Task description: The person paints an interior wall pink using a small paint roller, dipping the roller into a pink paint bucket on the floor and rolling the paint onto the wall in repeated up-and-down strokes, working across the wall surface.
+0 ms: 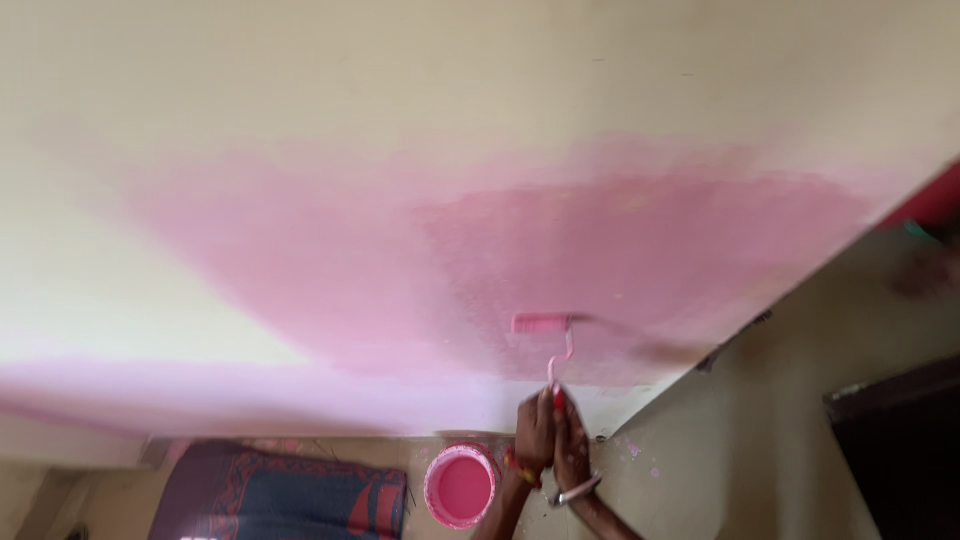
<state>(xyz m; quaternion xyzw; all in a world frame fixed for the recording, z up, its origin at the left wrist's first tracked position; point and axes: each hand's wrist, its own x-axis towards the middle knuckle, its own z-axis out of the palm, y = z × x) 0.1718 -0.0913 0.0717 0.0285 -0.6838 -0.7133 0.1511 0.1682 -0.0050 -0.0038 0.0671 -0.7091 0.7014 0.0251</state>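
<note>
Both my hands grip the handle of a small pink paint roller (542, 323), whose sleeve is pressed against a cream wall (300, 90) at the lower edge of a large patch of wet pink paint (560, 250). My left hand (533, 432) and my right hand (572, 448) are clasped together just below the roller's bent wire frame. Bangles sit on both wrists. A round bucket of pink paint (461, 485) stands on the floor just left of my hands.
A dark blue and red patterned mat (280, 495) lies on the floor at lower left. A side wall (760, 440) meets the painted wall at right, with a dark opening (900, 450) and a red surface (935, 200) beyond.
</note>
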